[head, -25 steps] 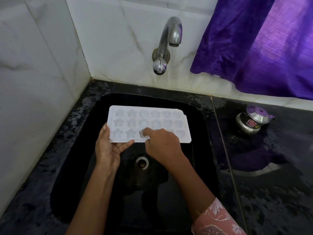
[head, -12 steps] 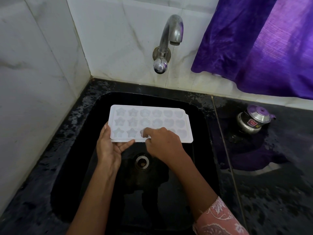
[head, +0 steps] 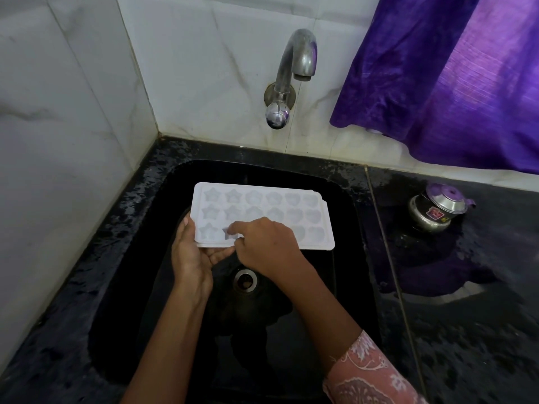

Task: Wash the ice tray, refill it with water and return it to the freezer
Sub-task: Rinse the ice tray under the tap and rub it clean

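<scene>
A white ice tray (head: 262, 208) with star, flower and heart cavities is held level over the black sink (head: 347, 266), below the steel tap (head: 294, 68). No water runs from the tap. My left hand (head: 189, 258) grips the tray's near-left corner, thumb on the left edge and fingers underneath. My right hand (head: 268, 246) lies over the near row. Its index fingertip presses into the second star cavity from the left, and the other fingers are curled. It hides part of the near row.
The round drain (head: 246, 281) sits in the sink floor under my hands. A small steel pot with a purple lid (head: 437, 211) stands on the wet black counter (head: 466, 330) to the right. A purple curtain (head: 452, 83) hangs at the back right. White tiled walls close the left and back.
My right index finger has moved left along the near row, from the third cavity to the second star cavity. My left hand keeps its hold on the tray.
</scene>
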